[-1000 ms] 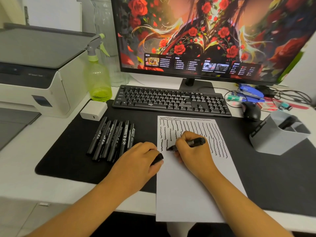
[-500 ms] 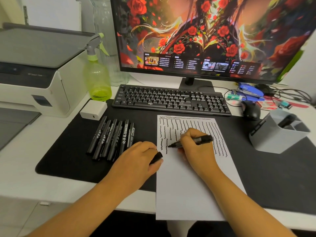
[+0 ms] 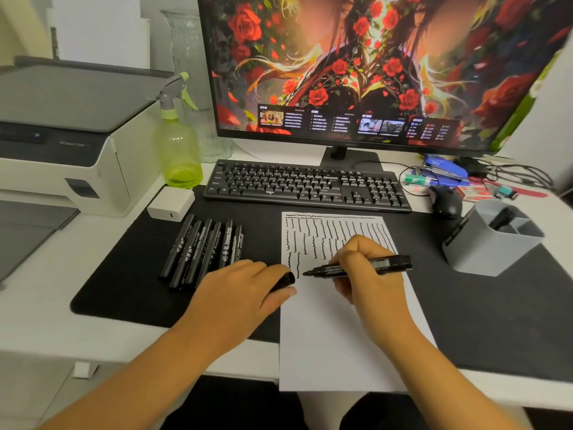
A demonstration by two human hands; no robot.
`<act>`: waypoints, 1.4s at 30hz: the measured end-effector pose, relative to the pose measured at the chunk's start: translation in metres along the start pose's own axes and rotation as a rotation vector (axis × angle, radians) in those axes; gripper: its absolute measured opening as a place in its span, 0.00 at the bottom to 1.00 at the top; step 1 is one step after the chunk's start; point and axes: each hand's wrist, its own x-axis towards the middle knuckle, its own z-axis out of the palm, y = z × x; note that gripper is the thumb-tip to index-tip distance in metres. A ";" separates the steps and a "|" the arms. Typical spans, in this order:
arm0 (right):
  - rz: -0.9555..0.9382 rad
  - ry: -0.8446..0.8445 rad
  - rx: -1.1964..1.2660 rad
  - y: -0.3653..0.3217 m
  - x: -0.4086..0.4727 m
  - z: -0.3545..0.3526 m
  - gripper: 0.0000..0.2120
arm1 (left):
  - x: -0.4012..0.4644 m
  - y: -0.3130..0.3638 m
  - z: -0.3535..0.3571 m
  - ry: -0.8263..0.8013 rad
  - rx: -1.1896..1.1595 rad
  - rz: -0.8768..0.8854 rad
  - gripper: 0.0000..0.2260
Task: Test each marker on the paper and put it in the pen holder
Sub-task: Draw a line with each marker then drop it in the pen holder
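My right hand (image 3: 369, 274) grips an uncapped black marker (image 3: 381, 264), held nearly level with its tip pointing left just above the white paper (image 3: 335, 336). The paper's upper part carries many wavy black test lines. My left hand (image 3: 242, 290) rests at the paper's left edge and is closed on the marker's black cap (image 3: 283, 281). Several capped black markers (image 3: 204, 252) lie side by side on the black desk mat (image 3: 130, 274), left of the paper. A grey pen holder (image 3: 493, 243) stands at the right with black markers inside.
A black keyboard (image 3: 307, 184) and a monitor (image 3: 372, 66) stand behind the paper. A mouse (image 3: 446, 202) lies beside the holder. A green spray bottle (image 3: 178, 150), a white charger (image 3: 170, 203) and a printer (image 3: 62, 135) occupy the left. Cables and clutter sit at the back right.
My right hand has lifted the marker's tip off the paper and turned the marker from slanted to nearly level, drifting slightly right. My left hand with the cap has stayed put.
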 end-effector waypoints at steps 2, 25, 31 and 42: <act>-0.010 -0.019 -0.014 -0.001 -0.004 0.002 0.12 | -0.001 0.002 -0.001 0.005 -0.012 0.014 0.20; 0.048 -0.151 0.263 0.005 -0.029 -0.007 0.14 | 0.015 0.036 -0.018 -0.203 -0.404 0.009 0.24; -0.070 -0.189 -0.019 -0.037 -0.018 -0.055 0.09 | 0.018 0.030 -0.017 -0.161 -0.202 -0.012 0.21; -0.104 0.584 -0.529 -0.098 0.046 -0.223 0.17 | 0.015 -0.036 0.005 -0.231 0.471 -0.508 0.20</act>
